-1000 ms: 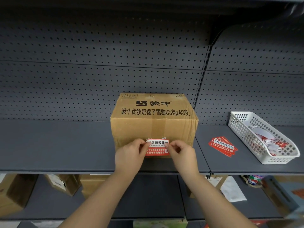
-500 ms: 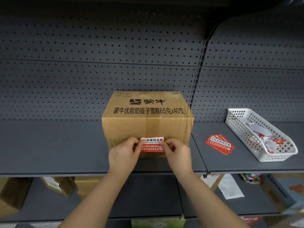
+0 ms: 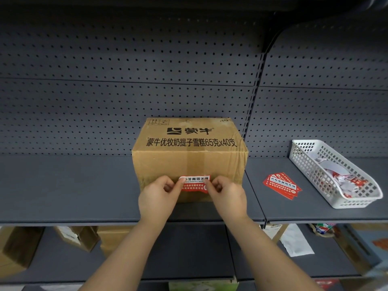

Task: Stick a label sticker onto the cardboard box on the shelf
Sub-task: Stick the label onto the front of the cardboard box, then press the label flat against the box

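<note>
A brown cardboard box [image 3: 189,162] with black printed characters stands on the dark grey shelf [image 3: 69,190]. Against the lower middle of its front face lies a red and white label sticker [image 3: 194,184]. My left hand [image 3: 160,195] pinches the sticker's left end with thumb and forefinger. My right hand [image 3: 227,195] pinches its right end the same way. Both hands hide the sticker's outer edges, so whether it is stuck down I cannot tell.
A small stack of red stickers [image 3: 282,185] lies on the shelf right of the box. A white plastic basket [image 3: 336,175] with paper scraps stands at the far right. A perforated back panel [image 3: 126,91] rises behind. Cardboard boxes [image 3: 19,250] sit on the lower shelf.
Both hands stay on the sticker's ends against the box front, with thumbs pressed closer onto it. The view has shifted slightly; the box has not moved on the shelf.
</note>
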A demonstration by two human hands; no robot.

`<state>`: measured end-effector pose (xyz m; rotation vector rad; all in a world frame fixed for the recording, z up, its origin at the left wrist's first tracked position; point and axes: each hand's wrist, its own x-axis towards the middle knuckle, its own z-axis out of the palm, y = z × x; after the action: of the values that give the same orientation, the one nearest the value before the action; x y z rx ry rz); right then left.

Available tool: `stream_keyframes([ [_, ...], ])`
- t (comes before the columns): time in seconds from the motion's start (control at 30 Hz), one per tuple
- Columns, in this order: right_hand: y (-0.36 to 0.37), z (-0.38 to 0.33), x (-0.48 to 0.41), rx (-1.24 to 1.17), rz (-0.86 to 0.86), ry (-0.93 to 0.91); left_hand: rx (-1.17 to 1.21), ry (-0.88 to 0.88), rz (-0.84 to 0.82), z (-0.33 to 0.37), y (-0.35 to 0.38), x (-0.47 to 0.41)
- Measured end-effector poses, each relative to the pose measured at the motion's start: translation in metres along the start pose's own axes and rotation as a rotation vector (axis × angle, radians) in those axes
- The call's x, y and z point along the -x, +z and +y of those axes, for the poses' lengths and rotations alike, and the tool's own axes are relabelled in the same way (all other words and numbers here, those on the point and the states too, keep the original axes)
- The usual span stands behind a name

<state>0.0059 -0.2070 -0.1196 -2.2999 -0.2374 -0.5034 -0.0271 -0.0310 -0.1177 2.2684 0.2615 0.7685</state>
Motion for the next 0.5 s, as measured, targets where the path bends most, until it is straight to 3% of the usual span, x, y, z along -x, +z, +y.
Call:
stream_keyframes([
  [0.13,-0.002,0.011,0.002,-0.035,0.073,-0.091,-0.015,0.09,0.027,-0.005,-0.006,0.006],
  [0.2,-0.006,0.017,0.008,-0.005,0.122,-0.275,-0.061,0.337,0.03,-0.013,-0.008,0.012],
  [0.27,-0.009,0.023,0.014,0.092,0.143,-0.573,-0.135,0.658,0.003,-0.022,-0.008,0.019],
  [0.37,-0.009,0.029,0.017,0.355,0.049,-0.918,-0.328,1.026,-0.076,-0.032,-0.002,0.023],
  [0.43,-0.009,0.031,0.016,0.57,-0.043,-0.96,-0.525,1.088,-0.155,-0.033,0.0,0.022],
  [0.5,-0.01,0.03,0.012,0.719,-0.123,-0.894,-0.659,1.007,-0.218,-0.032,0.0,0.017],
])
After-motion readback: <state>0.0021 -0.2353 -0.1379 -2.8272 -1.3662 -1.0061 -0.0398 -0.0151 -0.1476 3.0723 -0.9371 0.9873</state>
